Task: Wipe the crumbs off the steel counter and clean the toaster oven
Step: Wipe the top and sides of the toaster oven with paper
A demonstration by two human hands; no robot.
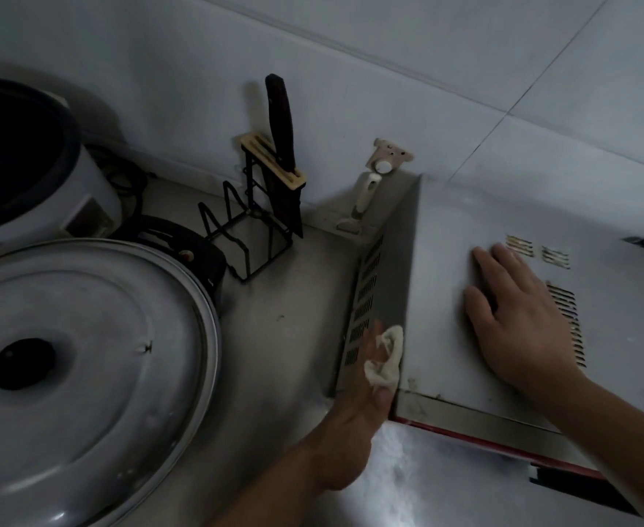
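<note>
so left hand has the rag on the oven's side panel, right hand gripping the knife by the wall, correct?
Not quite. The right hand lies flat on top of the toaster oven; the knife stands untouched in its rack. The left hand does hold the rag against the oven's vented side, as the head view shows.

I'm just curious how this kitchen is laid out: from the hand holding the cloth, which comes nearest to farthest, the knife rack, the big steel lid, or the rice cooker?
From the left hand:
1. Big steel lid, left.
2. Knife rack, behind, at the wall.
3. Rice cooker, far-left corner.
</note>
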